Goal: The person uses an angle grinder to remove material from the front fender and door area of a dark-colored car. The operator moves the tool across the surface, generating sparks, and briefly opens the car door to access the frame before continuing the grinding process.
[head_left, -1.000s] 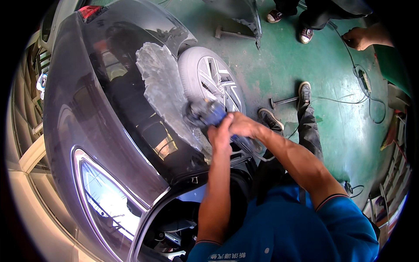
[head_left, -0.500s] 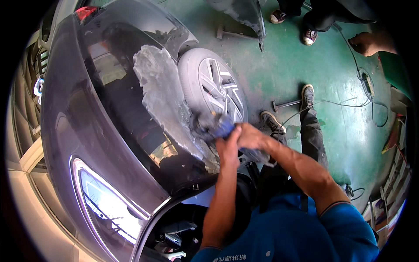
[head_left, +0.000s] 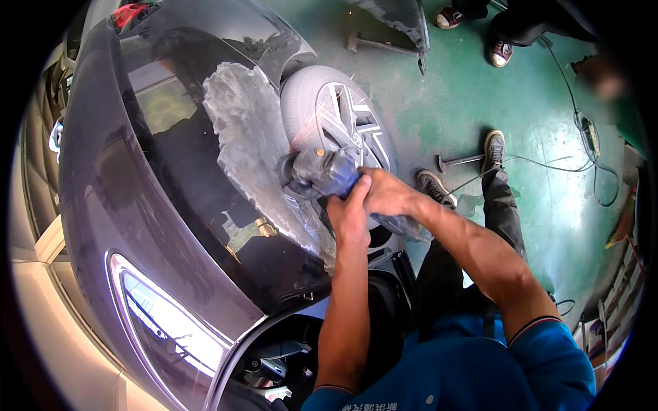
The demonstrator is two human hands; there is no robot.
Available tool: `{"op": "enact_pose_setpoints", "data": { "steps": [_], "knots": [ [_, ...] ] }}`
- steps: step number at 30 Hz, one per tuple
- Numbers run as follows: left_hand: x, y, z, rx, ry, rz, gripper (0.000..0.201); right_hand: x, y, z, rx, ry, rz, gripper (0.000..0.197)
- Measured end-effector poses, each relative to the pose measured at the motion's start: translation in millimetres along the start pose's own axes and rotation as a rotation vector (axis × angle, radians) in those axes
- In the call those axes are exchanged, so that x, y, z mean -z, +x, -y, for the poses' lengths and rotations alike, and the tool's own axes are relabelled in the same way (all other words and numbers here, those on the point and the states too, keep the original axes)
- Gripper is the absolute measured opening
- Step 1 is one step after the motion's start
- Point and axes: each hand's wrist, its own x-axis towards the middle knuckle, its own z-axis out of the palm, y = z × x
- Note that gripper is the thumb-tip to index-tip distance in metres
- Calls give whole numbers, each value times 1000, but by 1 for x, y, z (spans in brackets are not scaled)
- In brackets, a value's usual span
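Observation:
Both my hands are wrapped round a blue and grey angle grinder (head_left: 326, 172). My left hand (head_left: 351, 214) grips it near the head, thumb along the body, and my right hand (head_left: 387, 194) clasps it just behind. The grinder's dark disc end lies against or just over a sanded, dull grey patch (head_left: 250, 130) on the car's rear fender, beside the wheel arch; exact contact I cannot tell. Thin orange sparks show near the wheel (head_left: 329, 109). Around the patch the dark car body (head_left: 185, 175) stays glossy.
An open car door frame (head_left: 236, 349) lies at the lower left. On the green floor (head_left: 452, 96) rest a hammer (head_left: 459, 162) and a power cable (head_left: 548, 166) with an inline socket. A loose dark panel (head_left: 401, 24) and another person's shoes (head_left: 500, 53) are at the top right.
The grinder has moved slightly up and left along the sanded patch, both hands with it. It looks sharper now, and sparks have appeared. The other person's hand at right has shifted.

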Motion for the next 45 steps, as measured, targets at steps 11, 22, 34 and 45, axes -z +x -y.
{"op": "enact_pose_setpoints", "data": {
  "steps": [11,22,34,45],
  "knots": [
    [-22,15,1,-18,-155,41,52,25,7,17,-35,-350,-81,59],
    [-32,16,-8,-58,-309,113,50,28,4,36,44,-541,-127,42],
    [-30,18,-7,-72,-360,181,44,31,1,46,-1,-595,-113,44],
    [-25,8,0,-61,-341,169,46,27,-4,38,-5,-598,-115,40]
  ]
}}
